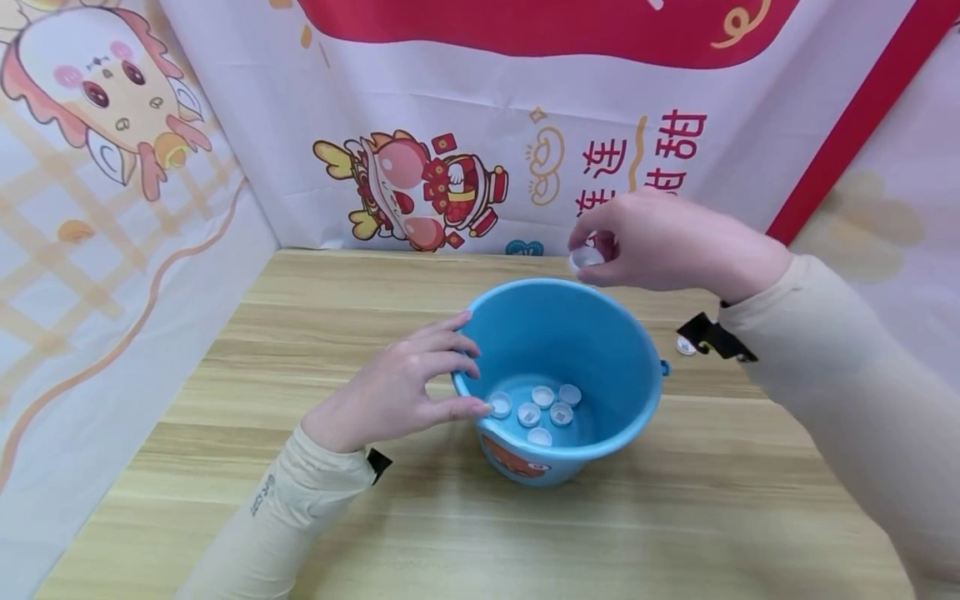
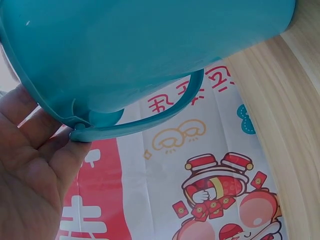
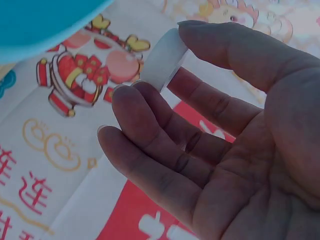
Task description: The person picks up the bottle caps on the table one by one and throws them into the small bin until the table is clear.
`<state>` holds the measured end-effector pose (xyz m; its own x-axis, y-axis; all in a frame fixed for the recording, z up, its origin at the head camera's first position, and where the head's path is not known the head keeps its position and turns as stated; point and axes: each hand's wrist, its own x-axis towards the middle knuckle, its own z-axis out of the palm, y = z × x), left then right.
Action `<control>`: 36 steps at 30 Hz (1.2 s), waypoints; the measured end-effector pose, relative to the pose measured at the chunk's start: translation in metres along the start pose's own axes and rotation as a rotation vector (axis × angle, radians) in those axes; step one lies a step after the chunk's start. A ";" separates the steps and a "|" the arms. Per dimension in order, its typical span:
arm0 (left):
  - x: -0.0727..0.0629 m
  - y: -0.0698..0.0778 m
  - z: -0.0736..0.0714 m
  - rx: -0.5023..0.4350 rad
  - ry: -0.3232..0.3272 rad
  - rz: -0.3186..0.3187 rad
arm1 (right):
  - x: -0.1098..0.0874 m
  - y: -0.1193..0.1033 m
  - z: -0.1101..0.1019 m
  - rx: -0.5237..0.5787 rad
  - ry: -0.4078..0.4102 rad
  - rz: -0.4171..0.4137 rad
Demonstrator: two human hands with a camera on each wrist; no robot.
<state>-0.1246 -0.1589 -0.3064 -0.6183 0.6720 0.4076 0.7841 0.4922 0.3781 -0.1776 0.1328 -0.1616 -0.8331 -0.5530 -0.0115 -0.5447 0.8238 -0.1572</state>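
Note:
A blue bucket (image 1: 562,333) stands on the table, with several round white caps (image 1: 528,414) on its bottom. At the bucket's left rim, my left hand (image 1: 405,379) grips the edge between fingers and thumb. The left wrist view shows the bucket's outer wall (image 2: 125,60) and its handle (image 2: 145,125) close to the fingers. Beyond the far right rim, my right hand (image 1: 667,242) pinches a white cap (image 1: 587,257) between thumb and fingers. Seen from the right wrist, that cap (image 3: 165,59) is held near the fingertips, with the other fingers loosely bent below.
One more white cap (image 1: 686,345) lies on the wooden table (image 1: 300,333) right of the bucket, beside the black strap on the right sleeve. A printed cloth (image 1: 450,92) with red and cartoon patterns hangs along the back, and another (image 1: 112,250) on the left.

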 end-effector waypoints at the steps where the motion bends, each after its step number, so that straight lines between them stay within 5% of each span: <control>1: 0.000 0.000 0.000 -0.001 -0.001 -0.002 | 0.003 -0.003 0.001 0.002 -0.010 -0.007; 14: -0.001 -0.001 0.000 0.007 -0.003 -0.013 | 0.031 -0.027 0.015 -0.040 -0.086 -0.065; 36: 0.000 -0.001 0.000 -0.006 -0.003 -0.012 | 0.043 -0.028 0.028 -0.017 -0.143 -0.080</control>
<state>-0.1255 -0.1596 -0.3066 -0.6279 0.6672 0.4008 0.7760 0.4971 0.3881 -0.1959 0.0827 -0.1850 -0.7652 -0.6283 -0.1404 -0.6114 0.7776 -0.1469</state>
